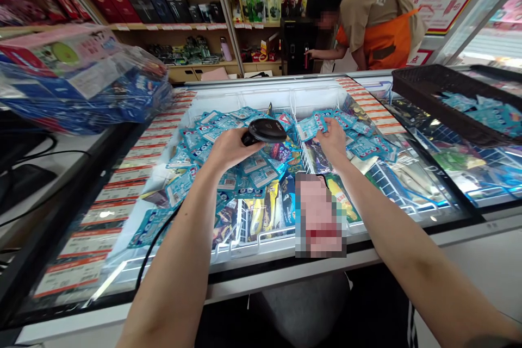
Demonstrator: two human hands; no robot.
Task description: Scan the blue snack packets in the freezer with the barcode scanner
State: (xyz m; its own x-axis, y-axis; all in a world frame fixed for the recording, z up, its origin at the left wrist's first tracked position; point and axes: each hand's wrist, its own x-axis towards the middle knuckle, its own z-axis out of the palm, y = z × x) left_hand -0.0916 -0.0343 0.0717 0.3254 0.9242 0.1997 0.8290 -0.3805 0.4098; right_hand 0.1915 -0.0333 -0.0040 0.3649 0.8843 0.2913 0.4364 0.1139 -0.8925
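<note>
My left hand (230,148) is closed around the handle of a black barcode scanner (267,130), whose head points away to the right. Its black cable (157,247) runs down beside my left forearm. Between the fingers of my right hand (332,138) is the edge of a small light-blue packet (308,128). Many similar blue packets (196,147) lie spread to the left, under and around the scanner. Another cluster of blue packets (369,144) lies just right of my right hand. They rest on the glass top of a chest freezer (285,266).
Plastic-wrapped boxes (81,76) are stacked at the left. A dark basket (457,98) with blue packets stands at the right. A blurred-out phone-like object (322,220) lies near the front edge. Beyond the freezer, a person in an orange apron (385,38) bends beside shelves (163,27).
</note>
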